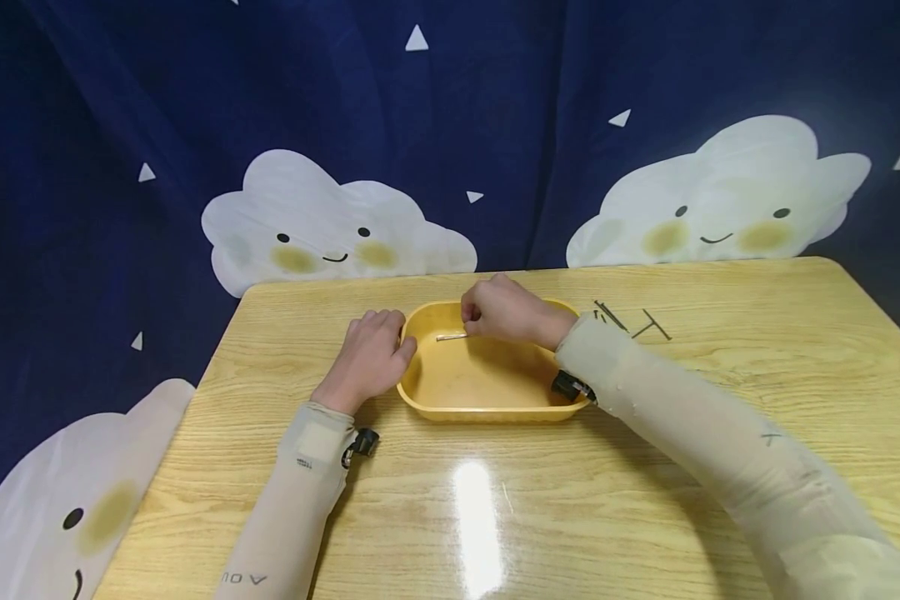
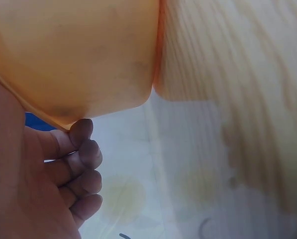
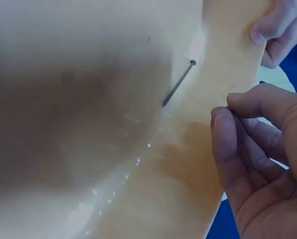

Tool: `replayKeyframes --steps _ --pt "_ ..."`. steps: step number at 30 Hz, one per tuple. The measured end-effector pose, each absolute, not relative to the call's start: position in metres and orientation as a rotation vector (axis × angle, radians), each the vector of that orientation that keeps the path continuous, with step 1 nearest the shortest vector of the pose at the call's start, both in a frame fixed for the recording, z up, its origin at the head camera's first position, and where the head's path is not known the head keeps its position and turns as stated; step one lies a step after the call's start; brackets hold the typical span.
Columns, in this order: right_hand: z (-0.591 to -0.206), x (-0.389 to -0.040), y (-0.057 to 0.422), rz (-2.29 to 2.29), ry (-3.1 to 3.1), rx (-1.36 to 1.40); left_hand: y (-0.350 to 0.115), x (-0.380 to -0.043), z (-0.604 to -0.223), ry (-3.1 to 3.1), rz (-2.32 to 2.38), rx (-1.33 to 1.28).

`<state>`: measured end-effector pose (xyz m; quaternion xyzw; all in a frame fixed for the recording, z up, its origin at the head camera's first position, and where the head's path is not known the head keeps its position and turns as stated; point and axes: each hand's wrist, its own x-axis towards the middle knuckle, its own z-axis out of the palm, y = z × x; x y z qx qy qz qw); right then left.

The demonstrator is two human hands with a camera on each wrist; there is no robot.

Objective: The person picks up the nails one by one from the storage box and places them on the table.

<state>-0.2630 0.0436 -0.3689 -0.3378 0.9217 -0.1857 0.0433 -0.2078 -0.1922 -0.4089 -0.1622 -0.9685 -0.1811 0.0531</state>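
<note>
A yellow-orange plastic basin (image 1: 495, 412) stands on the wooden table. My left hand (image 1: 371, 350) grips its left rim, thumb over the inside and fingertips curled against the outer wall (image 2: 73, 64). Inside the basin lies a metal nail (image 3: 179, 83), near where floor meets wall; in the head view this nail (image 1: 452, 337) shows beside my right fingertips. Above the basin's far side is my right hand (image 1: 506, 312). In the right wrist view, thumb (image 3: 252, 103) and forefinger meet at their tips and the other fingers are curled; nothing shows between them.
To the right of the basin, several dark nails lie on the table: a long nail (image 1: 611, 317), small ones beside it, and thin pieces in a T shape (image 1: 651, 325). A dark blue curtain (image 1: 517, 125) with white clouds hangs behind the table (image 1: 757, 333).
</note>
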Motion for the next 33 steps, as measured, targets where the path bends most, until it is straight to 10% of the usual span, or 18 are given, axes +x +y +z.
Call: replayKeyframes --steps 33 --pt "-0.392 -0.253 0.031 -0.252 2.883 -1.105 -0.193 -0.207 -0.410 -2.968 -0.562 -0.488"
